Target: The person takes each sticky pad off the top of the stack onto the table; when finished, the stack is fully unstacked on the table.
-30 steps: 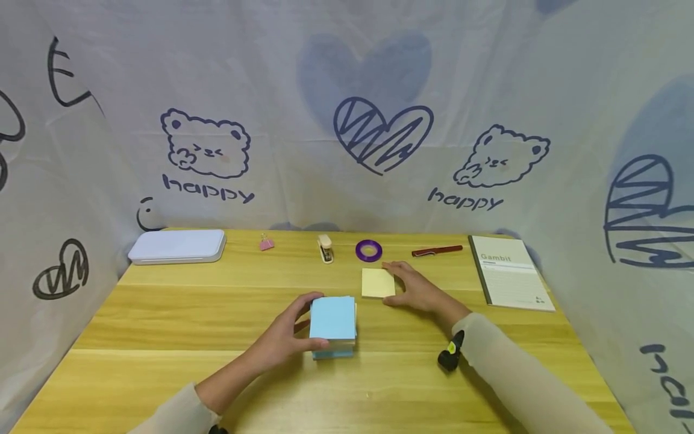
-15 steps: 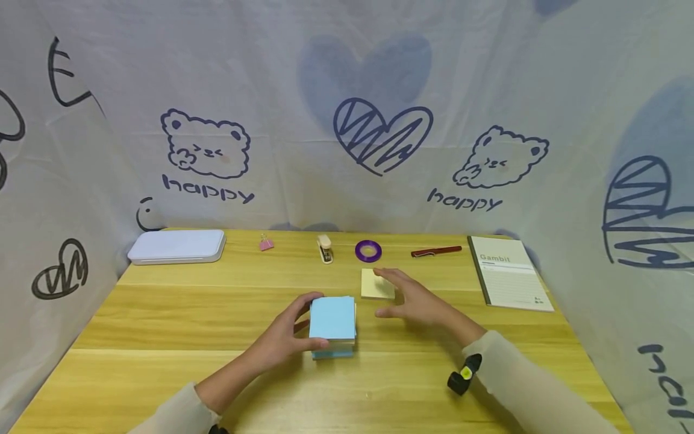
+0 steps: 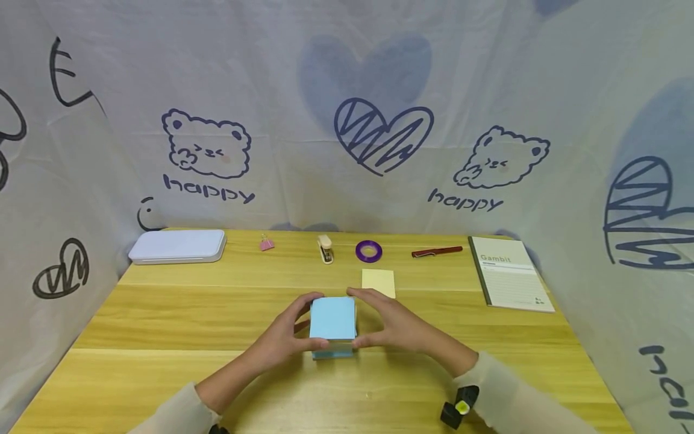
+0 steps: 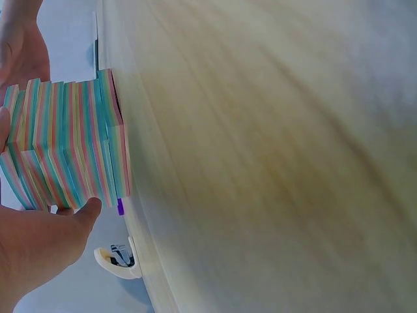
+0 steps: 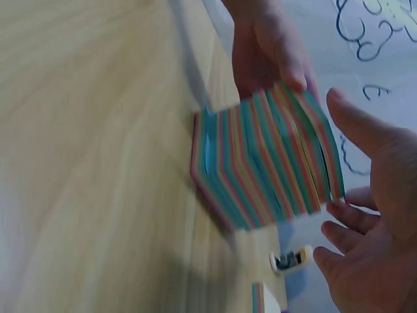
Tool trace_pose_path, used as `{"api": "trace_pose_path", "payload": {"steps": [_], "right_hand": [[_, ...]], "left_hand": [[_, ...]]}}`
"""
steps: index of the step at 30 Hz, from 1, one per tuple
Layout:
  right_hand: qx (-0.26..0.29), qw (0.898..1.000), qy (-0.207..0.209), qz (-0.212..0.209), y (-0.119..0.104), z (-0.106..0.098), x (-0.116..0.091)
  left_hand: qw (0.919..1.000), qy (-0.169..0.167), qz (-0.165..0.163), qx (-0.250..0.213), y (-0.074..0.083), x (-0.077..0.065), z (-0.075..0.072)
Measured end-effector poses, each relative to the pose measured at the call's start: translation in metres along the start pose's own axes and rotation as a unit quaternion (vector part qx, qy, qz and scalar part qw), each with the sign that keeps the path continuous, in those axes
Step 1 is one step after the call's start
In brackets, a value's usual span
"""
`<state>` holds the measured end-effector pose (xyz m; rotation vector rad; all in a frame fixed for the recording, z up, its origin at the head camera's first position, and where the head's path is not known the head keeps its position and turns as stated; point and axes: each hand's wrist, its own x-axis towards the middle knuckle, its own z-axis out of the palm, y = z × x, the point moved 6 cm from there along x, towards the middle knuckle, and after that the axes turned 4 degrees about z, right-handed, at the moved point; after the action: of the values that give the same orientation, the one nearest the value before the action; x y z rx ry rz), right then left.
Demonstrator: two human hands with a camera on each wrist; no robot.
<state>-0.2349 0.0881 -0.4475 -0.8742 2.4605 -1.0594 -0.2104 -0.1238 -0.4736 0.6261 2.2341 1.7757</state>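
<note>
A tall stack of sticky-note pads (image 3: pixel 333 318) stands on the table, pale blue on top. The wrist views show its many coloured layers, slightly uneven. My left hand (image 3: pixel 282 331) grips it from the left, thumb along the near side and fingers at the far side. On the other side, my right hand (image 3: pixel 398 322) reaches round with thumb and fingers spread. Its thumb tip shows a small gap from the stack in the right wrist view, and its fingertips are right at the edge. Behind that hand lies a single pale yellow sticky-note pad (image 3: pixel 378 281), partly covered by it.
Along the back of the table (image 3: pixel 179 319) lie a white case (image 3: pixel 178 246), a pink binder clip (image 3: pixel 266 243), a small stapler (image 3: pixel 325 249), a purple tape roll (image 3: pixel 368 251) and a dark red pen (image 3: pixel 437 251). A notebook (image 3: pixel 509 271) is at the right edge. Printed cloth surrounds the table.
My right hand has left the yellow pad and moved left and nearer, to the right side of the stack. My left hand and the stack have stayed in place.
</note>
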Motion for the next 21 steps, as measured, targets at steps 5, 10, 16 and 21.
{"api": "trace_pose_path", "payload": {"steps": [5,10,16,21], "right_hand": [[-0.003,0.999,0.026,-0.018,-0.012,0.007,0.000],[0.001,0.999,0.041,-0.021,-0.017,0.012,0.001],[-0.005,0.998,0.063,-0.030,-0.020,0.013,0.002],[-0.021,0.996,0.070,-0.044,-0.021,0.013,0.003]], "left_hand": [[1.0000,0.000,-0.002,0.001,0.000,0.000,0.000],[1.0000,-0.002,-0.004,0.002,0.000,0.000,0.001],[0.9999,0.000,-0.009,0.005,-0.001,0.000,0.001],[0.9999,0.001,-0.014,0.010,-0.002,0.001,0.001]]}}
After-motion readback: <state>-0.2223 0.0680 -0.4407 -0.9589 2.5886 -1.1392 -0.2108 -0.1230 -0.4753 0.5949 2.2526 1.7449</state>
